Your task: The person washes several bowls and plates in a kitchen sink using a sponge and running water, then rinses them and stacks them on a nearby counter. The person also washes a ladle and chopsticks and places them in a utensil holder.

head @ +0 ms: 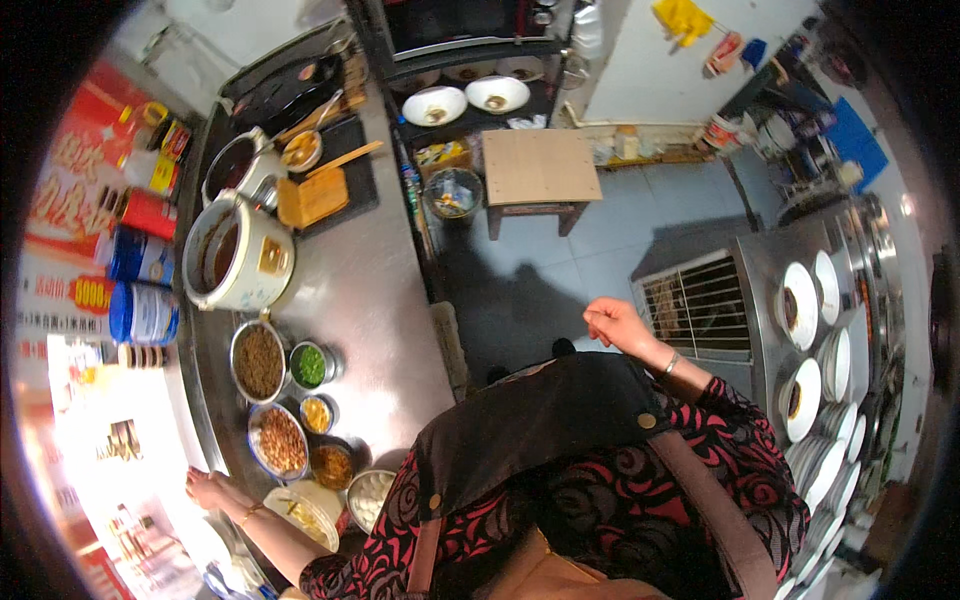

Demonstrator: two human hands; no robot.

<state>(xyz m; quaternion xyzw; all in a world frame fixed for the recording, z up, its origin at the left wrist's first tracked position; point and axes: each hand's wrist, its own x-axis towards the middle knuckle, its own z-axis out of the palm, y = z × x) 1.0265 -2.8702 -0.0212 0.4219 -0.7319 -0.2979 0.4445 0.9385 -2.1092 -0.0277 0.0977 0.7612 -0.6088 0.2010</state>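
Note:
My left hand (208,489) reaches out at the lower left, at the bright edge beyond the steel counter (352,300). Its fingers are blurred by glare, and no held thing can be made out. Near its forearm stand a tub of pale strips (311,517), a bowl of peanuts (279,442) and a bowl of peeled eggs (367,499). Bowls of brown minced food (259,364) and chopped green onion (307,365) stand farther up the counter. My right hand (615,322) hangs over the floor before my dark apron, its fingers loosely curled with nothing visible in them.
Two deep cookers (271,262) (259,161) stand at the counter's back left, beside a wooden block (315,196). A low wooden table (540,166) and a waste bin (453,193) are on the floor ahead. White bowls (804,401) are stacked along the right-hand counter.

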